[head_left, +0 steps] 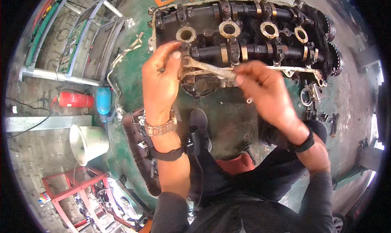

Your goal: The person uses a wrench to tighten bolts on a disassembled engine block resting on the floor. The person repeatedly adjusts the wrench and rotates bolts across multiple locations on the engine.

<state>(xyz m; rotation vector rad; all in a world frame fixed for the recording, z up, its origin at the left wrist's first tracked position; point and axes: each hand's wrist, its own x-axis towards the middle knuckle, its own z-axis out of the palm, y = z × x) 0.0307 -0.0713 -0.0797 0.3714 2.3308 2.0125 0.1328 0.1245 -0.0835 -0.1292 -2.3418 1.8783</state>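
A combination wrench [209, 68] lies across the near left edge of an engine cylinder head [252, 41], its head end at a camshaft bearing cap [184, 55]. My right hand [264, 92], slightly blurred, is closed on the wrench's right end. Beside the wrench's head end, my left hand [161, 76] has its thumb and fingers bent in against the bearing cap. What lies between those fingers is hidden. Two dark camshafts [207, 53] run across the head, with ring-shaped openings [229, 29] between them and toothed sprockets [336, 61] at the right end.
A dark tray [140, 167] with metal parts lies left of my legs. Loose engine parts [311, 94] are on the floor to the right. At left stand a red fire extinguisher [75, 99], a blue bottle [104, 100], a white bucket [91, 141] and a red metal frame [75, 184].
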